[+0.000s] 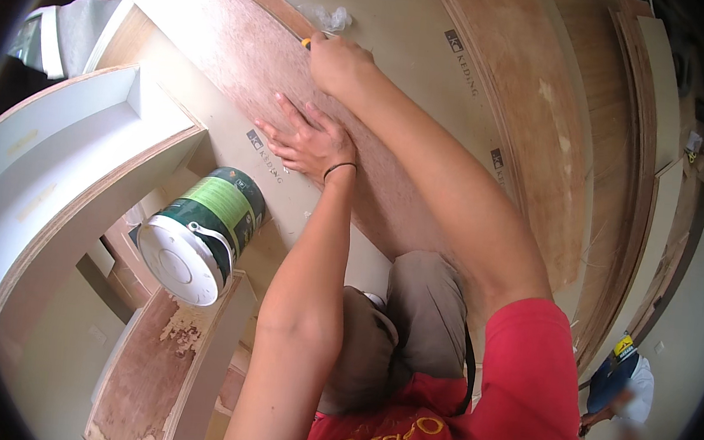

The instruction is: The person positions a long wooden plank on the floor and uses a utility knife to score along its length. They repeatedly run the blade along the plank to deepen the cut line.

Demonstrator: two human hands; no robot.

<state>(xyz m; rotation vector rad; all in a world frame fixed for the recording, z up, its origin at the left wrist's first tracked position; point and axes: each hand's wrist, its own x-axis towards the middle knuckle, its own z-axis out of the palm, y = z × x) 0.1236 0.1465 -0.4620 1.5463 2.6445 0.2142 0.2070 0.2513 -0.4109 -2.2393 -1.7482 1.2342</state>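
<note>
My left hand [307, 139] lies flat, fingers spread, on a long reddish-brown plywood strip [241, 54] that runs across a larger pale sheet [400, 33]. A black band circles that wrist. Farther along the strip my right hand [337, 60] is closed around a small yellow-tipped tool [307, 43], probably a pencil or knife, pressed at the strip's far edge. Most of the tool is hidden in the fist.
A green paint bucket with a white lid [198, 237] stands to the left on a worn board [154, 370]. A white box-like cabinet piece [67, 156] lies farther left. Stacked plywood sheets [557, 137] fill the right side. Another person [620, 390] crouches at lower right.
</note>
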